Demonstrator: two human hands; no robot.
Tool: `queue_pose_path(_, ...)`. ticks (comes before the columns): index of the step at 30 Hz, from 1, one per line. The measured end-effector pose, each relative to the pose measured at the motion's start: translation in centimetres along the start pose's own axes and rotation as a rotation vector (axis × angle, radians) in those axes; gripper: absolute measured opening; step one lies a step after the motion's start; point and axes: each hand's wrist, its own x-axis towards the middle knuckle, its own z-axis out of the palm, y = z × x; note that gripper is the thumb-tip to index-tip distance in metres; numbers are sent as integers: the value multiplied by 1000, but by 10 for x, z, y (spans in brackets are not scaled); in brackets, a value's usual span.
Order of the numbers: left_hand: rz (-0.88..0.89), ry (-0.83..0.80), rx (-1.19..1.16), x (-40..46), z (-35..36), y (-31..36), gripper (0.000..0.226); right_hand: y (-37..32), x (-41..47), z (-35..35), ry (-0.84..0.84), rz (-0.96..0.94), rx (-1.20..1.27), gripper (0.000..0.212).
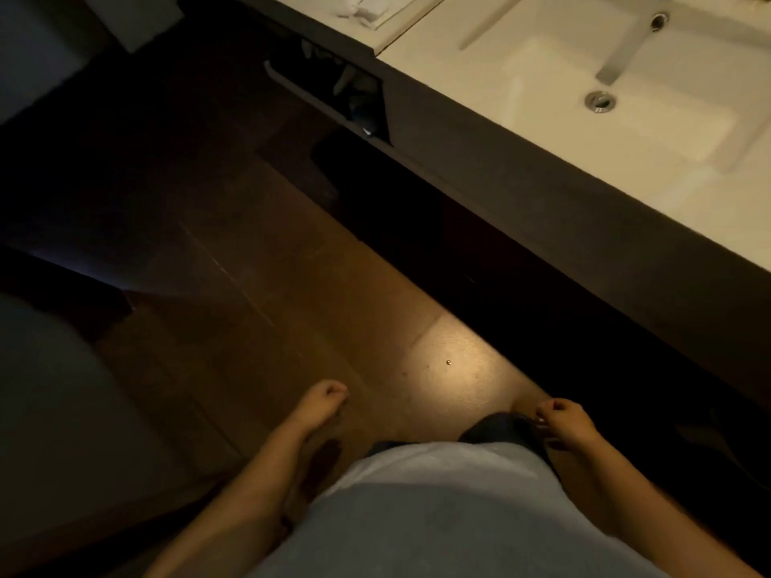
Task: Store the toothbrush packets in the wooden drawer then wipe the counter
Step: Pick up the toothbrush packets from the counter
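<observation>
Both hands, left (324,400) and right (563,419), hang loosely curled.

Dim, soft blur, bright floor (450,369) patch

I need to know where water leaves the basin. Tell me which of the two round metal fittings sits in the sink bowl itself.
The round metal drain, on the white sink bowl floor below the faucet spout; the other metal ring sits higher, behind the faucet's base.
</observation>
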Motion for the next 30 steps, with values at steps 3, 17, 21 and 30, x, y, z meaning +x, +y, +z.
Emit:
queue_pose_path(3,34,52,-65,16,-43,13,17,-23,-16,23,35,19,14,17)
queue_pose_path(17,-136,115,-159,123,-181,33,14,-300,64,128,-221,-179,-133,12)
queue_pose_path(21,-163,165,-185,160,-228,63,26,-389,88,139,-257,-273,-157,18)
queue_pose_path(30,-37,63,-61,253,-302,135,15,-440,105,166,-192,-156,-112,11)
